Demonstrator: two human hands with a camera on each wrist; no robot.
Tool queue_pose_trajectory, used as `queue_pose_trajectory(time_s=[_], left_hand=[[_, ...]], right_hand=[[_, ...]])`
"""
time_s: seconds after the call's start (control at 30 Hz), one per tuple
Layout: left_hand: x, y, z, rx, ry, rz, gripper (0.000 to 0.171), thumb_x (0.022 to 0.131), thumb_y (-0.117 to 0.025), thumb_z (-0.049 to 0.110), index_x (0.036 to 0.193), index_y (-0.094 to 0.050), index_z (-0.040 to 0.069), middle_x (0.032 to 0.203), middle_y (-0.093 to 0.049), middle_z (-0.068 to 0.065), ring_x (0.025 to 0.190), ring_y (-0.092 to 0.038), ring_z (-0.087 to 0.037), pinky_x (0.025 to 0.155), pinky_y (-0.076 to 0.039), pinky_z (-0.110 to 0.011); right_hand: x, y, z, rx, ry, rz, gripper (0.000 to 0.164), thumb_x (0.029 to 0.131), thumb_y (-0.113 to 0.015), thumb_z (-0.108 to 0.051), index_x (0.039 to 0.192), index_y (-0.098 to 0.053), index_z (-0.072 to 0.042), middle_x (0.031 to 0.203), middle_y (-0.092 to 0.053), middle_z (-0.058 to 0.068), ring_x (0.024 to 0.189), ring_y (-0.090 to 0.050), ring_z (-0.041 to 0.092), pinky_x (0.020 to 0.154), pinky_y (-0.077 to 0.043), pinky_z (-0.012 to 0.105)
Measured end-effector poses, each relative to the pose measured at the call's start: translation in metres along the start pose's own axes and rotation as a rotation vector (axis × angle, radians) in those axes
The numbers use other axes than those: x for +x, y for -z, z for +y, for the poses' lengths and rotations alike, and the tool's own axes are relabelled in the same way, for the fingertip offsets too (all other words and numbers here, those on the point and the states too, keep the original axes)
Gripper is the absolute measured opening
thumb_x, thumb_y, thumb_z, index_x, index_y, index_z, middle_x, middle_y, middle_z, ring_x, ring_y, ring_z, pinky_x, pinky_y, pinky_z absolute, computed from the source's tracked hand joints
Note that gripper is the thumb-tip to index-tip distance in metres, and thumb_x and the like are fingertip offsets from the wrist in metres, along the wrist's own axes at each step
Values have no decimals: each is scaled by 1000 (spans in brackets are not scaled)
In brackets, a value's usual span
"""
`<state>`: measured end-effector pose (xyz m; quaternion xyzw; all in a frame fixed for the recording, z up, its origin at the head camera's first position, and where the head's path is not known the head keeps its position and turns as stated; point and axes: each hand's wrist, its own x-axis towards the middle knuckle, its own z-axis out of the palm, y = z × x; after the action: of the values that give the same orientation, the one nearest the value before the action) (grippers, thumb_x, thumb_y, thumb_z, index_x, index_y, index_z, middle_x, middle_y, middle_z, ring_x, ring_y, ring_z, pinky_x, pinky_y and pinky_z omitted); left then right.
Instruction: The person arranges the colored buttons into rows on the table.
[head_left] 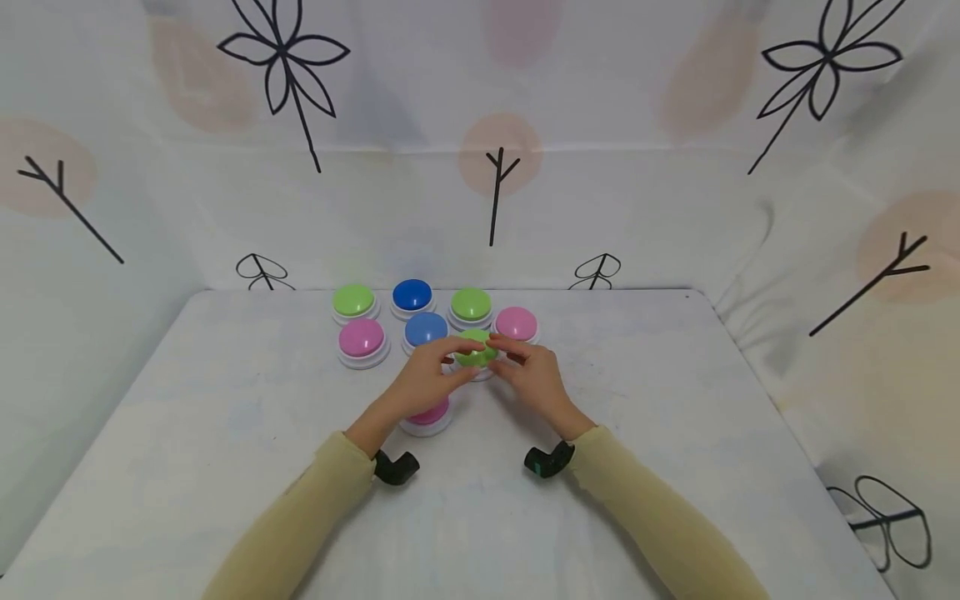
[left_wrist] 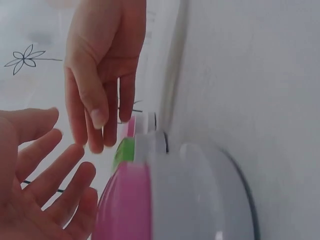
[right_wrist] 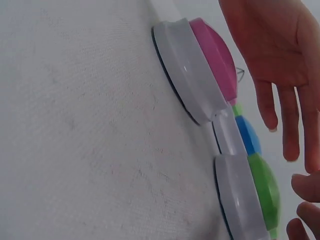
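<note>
Both hands are raised over a round push button with a green dome (head_left: 477,357) and a white base. My left hand (head_left: 423,379) is at its left with fingers loosely bent; my right hand (head_left: 534,377) mirrors it on the other side. The wrist views show no button between the fingers of either hand, and the fingers hang apart from the domes. Below the left wrist sits a pink button (head_left: 429,412), partly hidden by it. A lighter blue button (head_left: 425,327) stands just beyond the left hand, and another pink button (head_left: 516,322) beyond the right fingertips.
Along the table's back edge are a green button (head_left: 352,298), a dark blue button (head_left: 412,293) and a second green button (head_left: 471,303). A pink button (head_left: 362,337) stands at the left. Patterned cloth (head_left: 420,208) hangs behind the white table (head_left: 660,483).
</note>
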<state>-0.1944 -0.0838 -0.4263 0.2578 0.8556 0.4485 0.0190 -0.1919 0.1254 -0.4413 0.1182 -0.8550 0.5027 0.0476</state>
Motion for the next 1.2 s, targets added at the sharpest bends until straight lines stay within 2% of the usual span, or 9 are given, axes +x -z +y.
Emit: queue_pose_trajectory(time_s=[0.2,0.33,0.53,0.67,0.77,0.83,0.93,1.03,1.2], left_hand=[[9,-13,0,-92,47,99,34,95,-70,21,128,-67,18,126,-65,0,117,-59,-21,94,-52,-40],[10,-17,-5,-93,53,149,33,94,-70,15,127,-67,13,125,-66,-2,116,-59,-23,94,-53,-40],[9,-18,-12,-50,83,197,36,93,-71,12,129,-65,12,129,-64,-4,120,-56,-21,97,-51,-40],[11,-17,-13,-2,104,194,40,92,-71,12,131,-64,10,135,-61,-7,121,-56,-24,97,-50,-40],[12,-17,-11,36,132,183,42,92,-71,14,132,-63,10,135,-61,-9,112,-58,-25,94,-50,-40],[12,-18,-11,63,147,179,43,91,-72,16,133,-63,11,127,-64,-9,102,-58,-24,89,-49,-39],[13,-18,-12,96,157,173,44,91,-72,16,133,-63,12,107,-66,-8,87,-55,-22,78,-48,-36],[14,-18,-14,122,146,173,42,90,-73,14,132,-65,13,102,-66,-7,81,-54,-20,73,-48,-34],[13,-17,-12,137,139,163,40,89,-73,12,129,-67,11,130,-63,-9,92,-60,-22,81,-54,-34]], right_hand=[[3,-4,6,22,-45,19,37,87,-76,-6,123,-72,-9,133,-63,7,123,-59,25,103,-47,39],[5,-7,11,28,-42,16,38,85,-78,-4,122,-72,-6,131,-64,10,123,-59,25,101,-48,36],[9,-8,12,53,-49,4,38,84,-79,-5,121,-71,-3,130,-65,8,124,-58,23,100,-49,33],[11,-8,12,59,-65,-6,38,84,-80,-9,121,-72,-4,132,-64,7,125,-58,23,100,-49,34],[12,-9,13,57,-67,-10,38,84,-80,-9,121,-71,-4,134,-63,6,125,-58,24,99,-49,35],[13,-9,14,48,-65,-10,39,84,-81,-9,121,-71,-5,134,-62,6,123,-59,24,98,-50,35],[13,-10,15,28,-62,-9,40,83,-81,-9,121,-71,-5,135,-62,5,118,-62,24,96,-52,35],[14,-9,15,-7,-67,-19,41,82,-82,-10,121,-72,-6,136,-61,5,111,-65,23,93,-54,36],[13,-6,15,-45,-60,-41,43,81,-84,-13,122,-72,-7,137,-61,7,105,-67,23,90,-54,37]])
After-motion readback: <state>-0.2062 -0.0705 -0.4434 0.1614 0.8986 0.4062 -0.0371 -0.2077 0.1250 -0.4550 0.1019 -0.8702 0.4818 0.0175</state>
